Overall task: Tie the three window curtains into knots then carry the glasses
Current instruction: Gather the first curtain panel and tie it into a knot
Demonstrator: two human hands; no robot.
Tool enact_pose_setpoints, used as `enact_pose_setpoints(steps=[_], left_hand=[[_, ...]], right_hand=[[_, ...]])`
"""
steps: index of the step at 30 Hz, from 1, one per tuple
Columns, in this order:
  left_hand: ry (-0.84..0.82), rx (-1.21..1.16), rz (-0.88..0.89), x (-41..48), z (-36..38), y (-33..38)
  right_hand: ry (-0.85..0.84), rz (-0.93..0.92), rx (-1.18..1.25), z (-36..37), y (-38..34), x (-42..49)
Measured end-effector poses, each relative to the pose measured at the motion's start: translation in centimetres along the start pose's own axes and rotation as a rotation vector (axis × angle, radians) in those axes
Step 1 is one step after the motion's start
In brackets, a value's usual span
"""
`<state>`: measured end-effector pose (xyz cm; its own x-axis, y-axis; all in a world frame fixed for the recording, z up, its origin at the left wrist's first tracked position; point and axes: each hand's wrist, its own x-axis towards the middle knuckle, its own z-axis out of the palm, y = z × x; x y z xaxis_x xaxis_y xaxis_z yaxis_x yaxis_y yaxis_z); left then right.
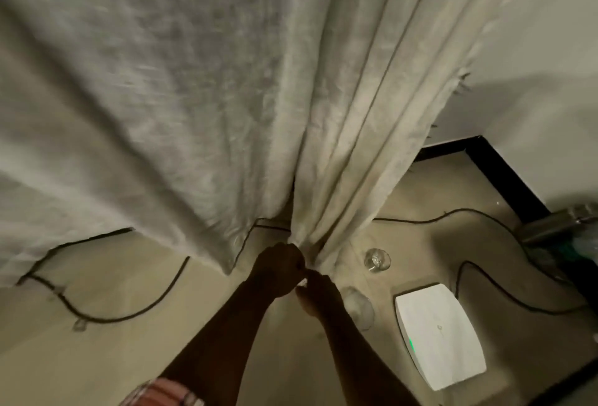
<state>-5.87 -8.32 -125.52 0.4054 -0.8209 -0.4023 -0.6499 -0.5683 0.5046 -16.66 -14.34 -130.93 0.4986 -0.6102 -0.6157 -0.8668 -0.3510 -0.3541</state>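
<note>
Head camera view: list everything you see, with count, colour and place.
loose curtain: one, off-white, hanging left.
gathered curtain: one, off-white, bunched at its lower end.
glasses: two, clear, on floor right of gathered curtain; far glass, near glass.
cable: black, count unclear, snaking over floor.
box: one, white, green light, floor lower right.
left hand: grips gathered curtain.
right hand: grips its lower end.

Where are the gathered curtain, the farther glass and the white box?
gathered curtain (343, 159): head view, on its middle folds.
farther glass (377, 260): head view, on its bowl.
white box (440, 334): head view, on its top face.
</note>
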Motion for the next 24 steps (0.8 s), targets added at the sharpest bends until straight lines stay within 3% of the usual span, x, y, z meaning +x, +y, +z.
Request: enact_pose_setpoints(steps=[4, 8, 13, 17, 24], left_hand=[[0.193, -0.032, 0.006, -5.1, -4.0, 1.5], [0.285, -0.007, 0.073, -8.4, -7.1, 1.6], [0.366, 0.118, 0.052, -10.1, -10.3, 0.7], [0.360, 0.227, -0.037, -11.3, -11.7, 1.3], [0.372, 0.217, -0.121, -14.3, -14.6, 5.0]], right_hand=[[0.145, -0.110, -0.043, -3.4, -3.4, -5.8], [0.356, -0.250, -0.207, -6.2, -7.6, -9.3], [0.457, -0.361, -0.303, -7.6, -11.1, -10.4], [0.449, -0.432, -0.325, -9.0, -12.5, -10.8], [0.413, -0.503, -0.384, -14.3, -13.5, -14.6]])
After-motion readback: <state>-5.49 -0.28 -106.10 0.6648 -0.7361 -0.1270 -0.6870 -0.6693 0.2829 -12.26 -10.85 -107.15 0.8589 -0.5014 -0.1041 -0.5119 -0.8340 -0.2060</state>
